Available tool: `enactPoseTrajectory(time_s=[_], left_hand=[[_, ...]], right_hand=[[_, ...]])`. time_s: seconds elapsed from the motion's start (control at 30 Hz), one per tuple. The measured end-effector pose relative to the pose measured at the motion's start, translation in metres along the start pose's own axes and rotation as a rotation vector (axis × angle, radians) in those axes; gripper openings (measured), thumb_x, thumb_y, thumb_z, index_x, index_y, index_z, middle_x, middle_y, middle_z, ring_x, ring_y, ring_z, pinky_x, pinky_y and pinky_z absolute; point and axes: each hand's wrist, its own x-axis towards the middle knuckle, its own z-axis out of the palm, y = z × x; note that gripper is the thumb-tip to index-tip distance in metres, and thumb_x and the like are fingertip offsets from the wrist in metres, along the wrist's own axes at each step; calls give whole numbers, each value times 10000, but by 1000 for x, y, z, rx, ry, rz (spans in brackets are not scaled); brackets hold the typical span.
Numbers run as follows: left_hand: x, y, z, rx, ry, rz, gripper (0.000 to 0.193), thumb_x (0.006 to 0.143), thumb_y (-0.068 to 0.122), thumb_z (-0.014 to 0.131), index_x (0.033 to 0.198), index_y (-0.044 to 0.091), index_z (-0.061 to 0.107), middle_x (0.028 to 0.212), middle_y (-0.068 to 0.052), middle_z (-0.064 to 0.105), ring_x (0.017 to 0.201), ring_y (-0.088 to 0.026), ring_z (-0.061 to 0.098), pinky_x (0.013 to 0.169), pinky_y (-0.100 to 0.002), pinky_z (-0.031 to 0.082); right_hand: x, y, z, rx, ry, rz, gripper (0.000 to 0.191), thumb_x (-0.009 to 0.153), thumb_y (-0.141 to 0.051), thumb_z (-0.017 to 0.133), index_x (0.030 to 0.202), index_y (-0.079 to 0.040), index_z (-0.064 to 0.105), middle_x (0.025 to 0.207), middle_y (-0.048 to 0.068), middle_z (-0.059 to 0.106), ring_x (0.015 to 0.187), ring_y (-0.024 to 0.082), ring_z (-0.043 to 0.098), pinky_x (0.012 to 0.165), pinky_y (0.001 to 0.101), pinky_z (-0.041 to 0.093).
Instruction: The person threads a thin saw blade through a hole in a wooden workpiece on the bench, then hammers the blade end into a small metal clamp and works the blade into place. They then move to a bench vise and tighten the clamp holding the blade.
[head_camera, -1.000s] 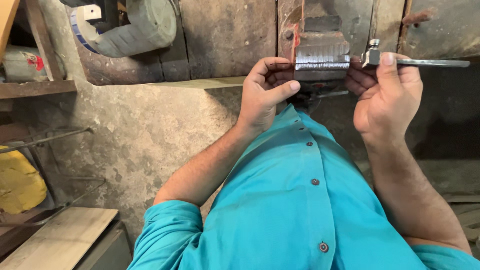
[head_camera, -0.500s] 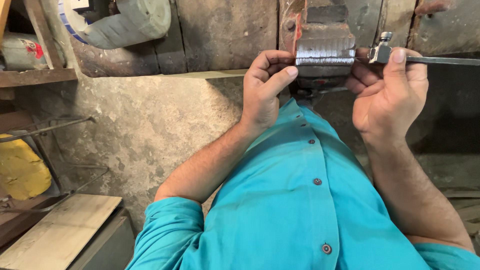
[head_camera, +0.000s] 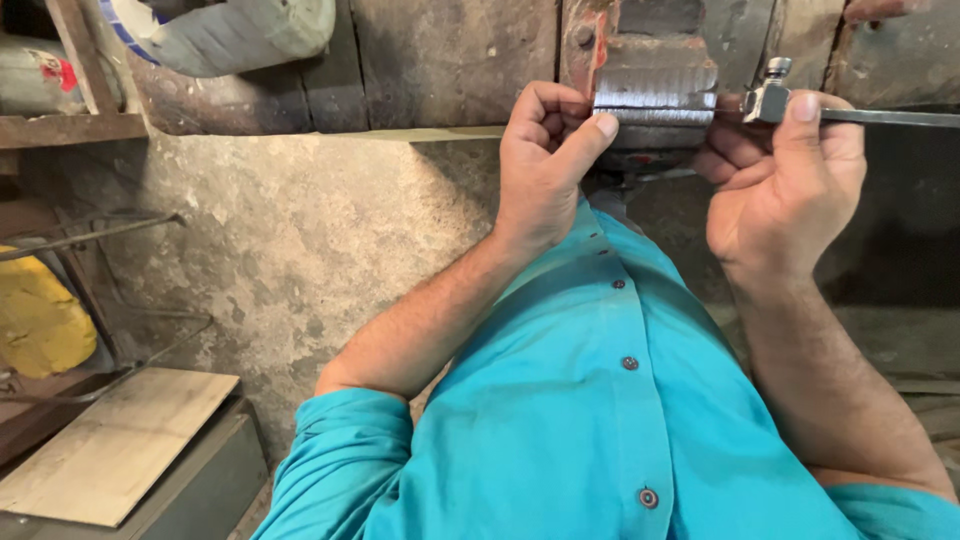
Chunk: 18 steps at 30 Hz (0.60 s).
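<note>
A shiny ridged metal block is clamped in a rusty vise at the top of the view. My left hand is curled at the block's left end, thumb pressed against its edge. My right hand grips a dark steel bar that runs off to the right. The thumb rests beside the bar's bolted square end, just right of the block. Below the hands are my teal buttoned shirt and both forearms.
A rough concrete wall drops below the bench edge. A yellow bundle, thin metal rods and a wooden board on a grey box are at the left. A grey rolled sack lies at the top left.
The view has shifted slightly, so the block and hands sit higher in frame. My right thumb has closed onto the bar next to its bolted end. Both hands stay at the vise.
</note>
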Motion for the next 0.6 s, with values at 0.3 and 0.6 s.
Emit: enactPoseTrajectory(time_s=[0.3,0.6], left_hand=[[-3,6,0,42,-50,25,232,1002,3,692,1173,39,540,1003,-22,619,948,-66,576,868,-227,498],[-2,4,-8,105,-55,60,69,1119,87,591,1116,20,577,910,49,545,815,-8,444,743,-182,390]], right_hand=[[-2,-3,-4,-65,16,-18,246,1216,-226,557,1329,-47,430,1093,230,636,927,370,682,789,491,586],[-2,-4,-4,-27,-6,3,234,1230,-215,525,1340,-36,421,1101,237,631,967,372,689,822,503,595]])
